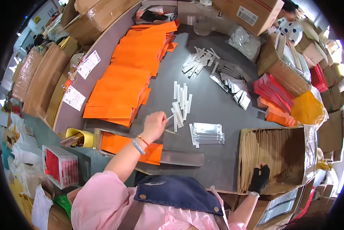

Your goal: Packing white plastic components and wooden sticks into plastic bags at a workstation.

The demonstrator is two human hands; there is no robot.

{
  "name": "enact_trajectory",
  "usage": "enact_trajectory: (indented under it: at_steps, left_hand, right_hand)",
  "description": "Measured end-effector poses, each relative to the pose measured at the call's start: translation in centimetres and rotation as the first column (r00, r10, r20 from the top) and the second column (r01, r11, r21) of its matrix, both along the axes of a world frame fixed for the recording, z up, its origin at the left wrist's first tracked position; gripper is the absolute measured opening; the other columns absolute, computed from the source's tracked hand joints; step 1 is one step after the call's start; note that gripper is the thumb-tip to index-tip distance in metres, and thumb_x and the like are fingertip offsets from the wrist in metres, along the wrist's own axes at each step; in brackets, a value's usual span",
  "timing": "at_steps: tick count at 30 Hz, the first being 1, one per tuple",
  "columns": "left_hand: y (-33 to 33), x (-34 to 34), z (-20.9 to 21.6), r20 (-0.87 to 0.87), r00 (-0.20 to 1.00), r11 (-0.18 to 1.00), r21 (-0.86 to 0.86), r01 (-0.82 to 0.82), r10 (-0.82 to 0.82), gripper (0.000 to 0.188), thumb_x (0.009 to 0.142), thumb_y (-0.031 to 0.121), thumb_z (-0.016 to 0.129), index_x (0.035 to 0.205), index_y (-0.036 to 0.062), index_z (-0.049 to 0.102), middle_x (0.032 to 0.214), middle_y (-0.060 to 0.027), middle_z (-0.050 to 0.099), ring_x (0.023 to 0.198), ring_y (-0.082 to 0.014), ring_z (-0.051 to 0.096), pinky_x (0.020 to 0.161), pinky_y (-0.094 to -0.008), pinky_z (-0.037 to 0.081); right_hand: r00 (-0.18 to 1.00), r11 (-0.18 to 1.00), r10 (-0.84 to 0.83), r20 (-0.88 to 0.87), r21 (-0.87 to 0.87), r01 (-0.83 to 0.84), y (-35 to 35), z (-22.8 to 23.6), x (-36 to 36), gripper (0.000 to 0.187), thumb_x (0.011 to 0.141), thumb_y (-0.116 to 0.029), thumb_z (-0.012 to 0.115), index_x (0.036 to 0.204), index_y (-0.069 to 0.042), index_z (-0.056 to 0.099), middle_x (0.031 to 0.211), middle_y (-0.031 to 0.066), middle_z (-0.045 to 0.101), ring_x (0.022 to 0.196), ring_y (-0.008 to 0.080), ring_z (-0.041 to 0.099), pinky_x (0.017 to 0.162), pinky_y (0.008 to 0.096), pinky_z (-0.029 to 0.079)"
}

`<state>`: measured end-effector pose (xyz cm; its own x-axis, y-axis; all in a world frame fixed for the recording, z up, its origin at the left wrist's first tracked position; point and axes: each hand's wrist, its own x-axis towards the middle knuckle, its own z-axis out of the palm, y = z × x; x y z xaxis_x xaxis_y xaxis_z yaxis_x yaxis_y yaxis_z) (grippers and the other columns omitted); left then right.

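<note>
My left hand (155, 125) is closed in a pinch on a thin white strip (170, 117), just beside a loose group of white strips (182, 101) on the dark table. Below my left forearm lies an orange envelope (152, 153) in a low cardboard holder. My right hand (260, 178), in a black fingerless glove, rests at the front of a cardboard box (310, 153) packed with upright brown sheets (258, 149). Its fingertips touch the sheets' edges, but I cannot make out whether they grip one. A neat stack of silvery sachets (207, 133) lies between my hands.
Overlapping orange envelopes (120, 80) cover the table's left side. Further back are a white strip pile (198, 61) and fanned silvery packets (235, 82). Red packets (273, 92) lie at the right. A clear jug (203, 21) stands at the back; a person (290, 28) is beyond the boxes.
</note>
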<state>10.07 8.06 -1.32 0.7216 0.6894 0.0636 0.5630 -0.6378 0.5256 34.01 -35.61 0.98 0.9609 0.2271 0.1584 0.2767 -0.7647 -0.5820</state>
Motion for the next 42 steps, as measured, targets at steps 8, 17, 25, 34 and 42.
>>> enact_trajectory:
  at_steps: [8, 17, 25, 34, 42]
  left_hand:
    - [-7.0, 9.9, -1.5, 0.193, 0.918, 0.936, 0.005, 0.353, -0.347, 0.017, 0.079, 0.02, 0.072, 0.089, 0.0101, 0.063, 0.088, -0.0106, 0.059, 0.089, -0.0325, 0.057, 0.076, -0.0433, 0.046]
    - [-5.5, 11.0, -1.3, -0.044, 0.94, 0.939, -0.079, 0.334, -0.338, 0.03, 0.071, 0.027, 0.08, 0.089, 0.0085, 0.065, 0.084, -0.0091, 0.062, 0.08, -0.0275, 0.061, 0.072, -0.0395, 0.049]
    - [-5.3, 3.2, 5.3, 0.159, 0.935, 0.749, -0.562, 0.35, -0.317, 0.022, 0.073, 0.017, 0.077, 0.085, 0.0062, 0.062, 0.068, -0.007, 0.06, 0.068, -0.0246, 0.059, 0.067, -0.0363, 0.049]
    - [-8.4, -5.7, 5.3, -0.017, 0.939, 0.937, -0.066, 0.342, -0.344, 0.048, 0.064, 0.025, 0.083, 0.107, 0.0103, 0.067, 0.112, -0.0064, 0.055, 0.112, -0.0287, 0.047, 0.096, -0.0426, 0.037]
    - [-9.3, -6.3, 3.8, 0.024, 0.9, 0.898, -0.058, 0.436, -0.435, 0.072, 0.057, 0.027, 0.086, 0.119, 0.004, 0.061, 0.121, -0.0105, 0.054, 0.113, -0.033, 0.046, 0.101, -0.0458, 0.037]
  right_hand:
    - [0.995, 0.934, -0.026, -0.092, -0.358, -0.008, -3.0, -1.9, 1.1, 0.025, 0.078, -0.015, 0.064, 0.098, -0.001, 0.067, 0.098, 0.0169, 0.066, 0.096, 0.0345, 0.063, 0.085, 0.0401, 0.05]
    - [0.999, 0.902, -0.018, -0.048, -0.431, -0.004, -0.9, -1.0, 0.5, 0.029, 0.082, -0.018, 0.054, 0.105, -0.001, 0.059, 0.104, 0.023, 0.061, 0.098, 0.0412, 0.059, 0.086, 0.0497, 0.047]
    - [0.976, 0.977, -0.174, 0.132, -0.096, 0.188, -3.6, -1.1, 0.2, 0.026, 0.092, -0.013, 0.05, 0.111, 0.003, 0.058, 0.104, 0.0215, 0.064, 0.098, 0.0372, 0.061, 0.084, 0.0424, 0.048]
    - [0.684, 0.694, 0.713, -0.154, 0.017, -0.72, 11.0, 2.5, -7.2, 0.021, 0.088, -0.01, 0.063, 0.108, -0.011, 0.069, 0.08, 0.014, 0.059, 0.078, 0.0327, 0.06, 0.069, 0.0395, 0.048]
    - [0.527, 0.537, 0.842, -0.111, 0.099, -0.838, 15.7, -2.7, -11.0, 0.027, 0.083, -0.013, 0.068, 0.11, -0.014, 0.069, 0.085, 0.0144, 0.064, 0.081, 0.0338, 0.062, 0.072, 0.041, 0.05]
